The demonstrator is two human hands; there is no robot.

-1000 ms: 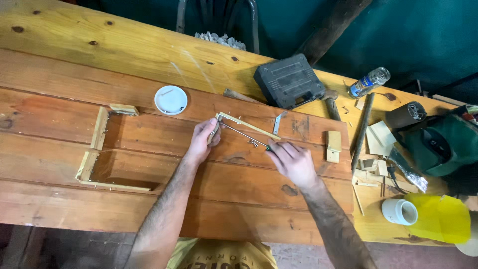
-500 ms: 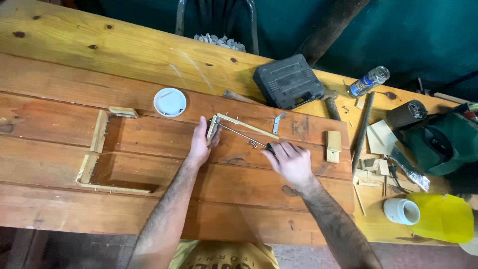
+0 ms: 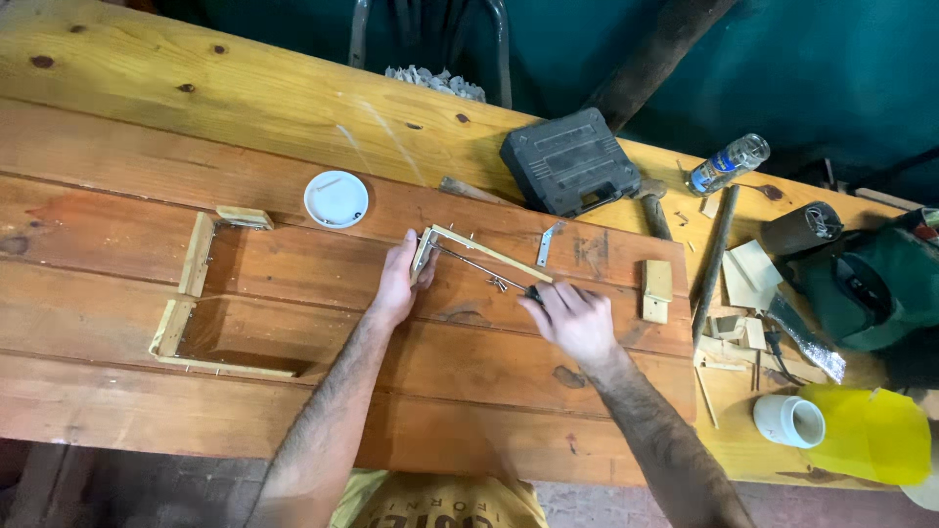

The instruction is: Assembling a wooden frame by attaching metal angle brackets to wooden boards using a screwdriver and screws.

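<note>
Left hand [image 3: 396,282]: laid on the wooden workbench [image 3: 147,117], fingers closed around the near end of a small L-shaped frame of thin wooden strips [image 3: 479,250], which is pressed to the planks. Right hand [image 3: 572,318]: fingers curled shut around the dark handle of a screwdriver [image 3: 489,271], whose slim metal shaft is run from that hand toward the corner of the frame beside the left fingertips. A small metal bracket [image 3: 548,242] is found just beyond the frame, and a wooden block [image 3: 656,290] just right of the right hand. A black tool case [image 3: 569,161] is seen beyond both hands, a hammer [image 3: 650,200] to its right. A white round lid [image 3: 335,198] lies beyond and left of the left hand; a larger strip frame [image 3: 196,284] lies well to its left. A white cup [image 3: 788,420] stands far right of the right hand.
</note>
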